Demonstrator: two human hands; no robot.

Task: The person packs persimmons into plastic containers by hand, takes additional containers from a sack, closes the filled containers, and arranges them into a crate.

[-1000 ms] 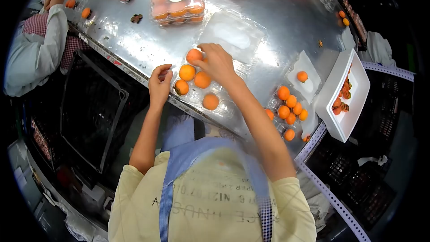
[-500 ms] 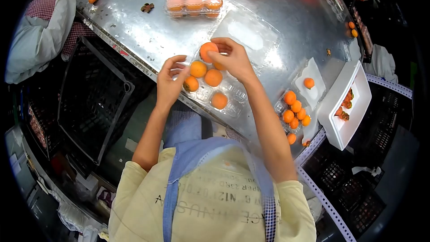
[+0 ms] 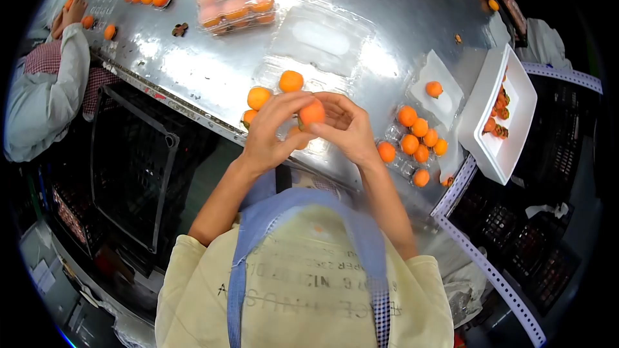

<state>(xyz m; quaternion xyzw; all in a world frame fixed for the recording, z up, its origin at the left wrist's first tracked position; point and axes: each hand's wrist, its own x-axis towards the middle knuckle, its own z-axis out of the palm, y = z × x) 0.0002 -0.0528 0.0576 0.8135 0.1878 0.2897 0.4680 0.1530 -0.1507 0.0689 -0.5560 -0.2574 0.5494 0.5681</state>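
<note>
A: L hand (image 3: pixel 265 135)?
B: Fingers closed on orange fruit (image 3: pixel 312 113), L side.
A: Fruit loc?
B: Btwn both hands, over tabletop (image 3: pixel 187 67), nr its edge.
A: R hand (image 3: pixel 353 135)?
B: Fingers bent, gripping same fruit's R side.
A: Far R?
B: White box (image 3: pixel 481 106), more fruit (image 3: pixel 502 113) inside.

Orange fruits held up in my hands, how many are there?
1: an orange fruit between your left hand and right hand. Others could be hidden behind the hands.

Open table (image 3: pixel 396 35) runs right of the lid (image 3: pixel 322 37); nearer, fruit (image 3: pixel 421 153) and the box (image 3: pixel 482 106) block the right side.
</note>
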